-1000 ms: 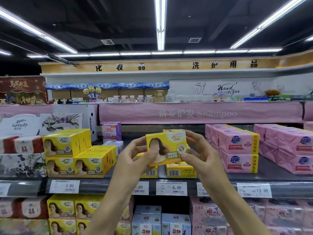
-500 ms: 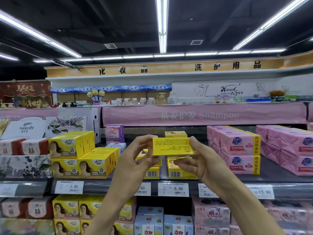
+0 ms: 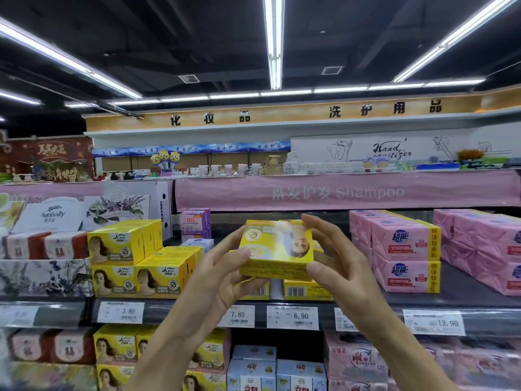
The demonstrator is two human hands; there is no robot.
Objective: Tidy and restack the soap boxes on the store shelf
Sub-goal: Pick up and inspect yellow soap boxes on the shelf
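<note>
Hands: left hand (image 3: pixel 225 280) and right hand (image 3: pixel 338 272) pinch the yellow cardboard soap box (image 3: pixel 277 251).
Print: upside down.
Advice: turn it upright, then set it squarely on the flat yellow boxes (image 3: pixel 306 290) below.

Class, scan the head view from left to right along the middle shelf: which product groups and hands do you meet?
red-and-white boxes → stacked yellow soap boxes → left hand → held yellow soap box → right hand → pink soap packs

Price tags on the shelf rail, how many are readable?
4: 3.80 under the yellow boxes at left, 7.80 and 6.90 below the held box, 13.90 under the pink packs. A blurred tag at far left and a partly hidden tag behind the right forearm can't be read.
</note>
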